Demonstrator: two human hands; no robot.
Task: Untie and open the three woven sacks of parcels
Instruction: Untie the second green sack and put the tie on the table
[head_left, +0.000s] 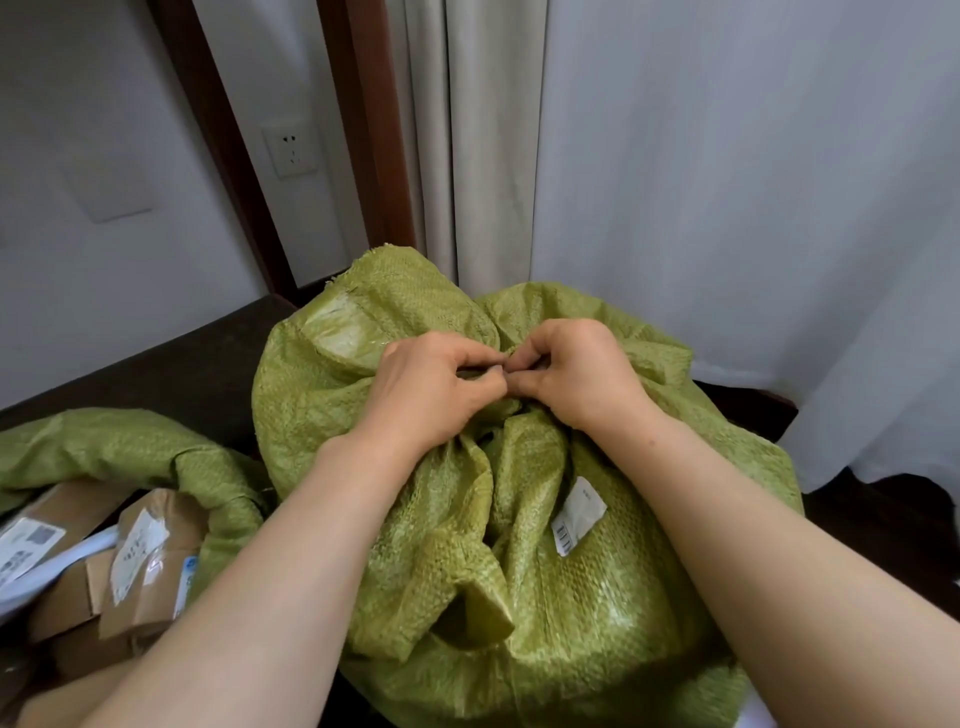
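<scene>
— Left hand (431, 384) and right hand (576, 374): both curled, fingertips (488, 371) meeting, pinching at the gathered neck (511, 408) of the green woven sack (597, 597). Knuckles up, wrists resting on the cloth.
— What exactly is pinched?
— Cannot tell string from cloth. A dark sliver shows between the fingertips, too small to name. Judged: the tie, worked from both sides so one hand anchors while the other picks.
— Sack's position?
— Directly under both hands, bulging, standing on a dark surface (182, 364). The neck is bunched at the top, which puts the knot within easy reach. White label (579, 514) on the near face, below the right wrist. Loose flap (395, 291) of the mouth stands just beyond the left hand.
— Progress?
— Judged: this one closed, not yet undone. Left of the left forearm a second green sack (130, 447) lies slack, mouth spread, cardboard parcels (145, 551) showing; looks opened. Third sack not in view.
— Surroundings?
— Pale curtain (727, 182) beyond and right of the right hand. Wall socket (289, 150) beyond the left hand, well apart.
— Risk?
— Tugging the neck may tighten the knot; picking it loose seems wiser.
</scene>
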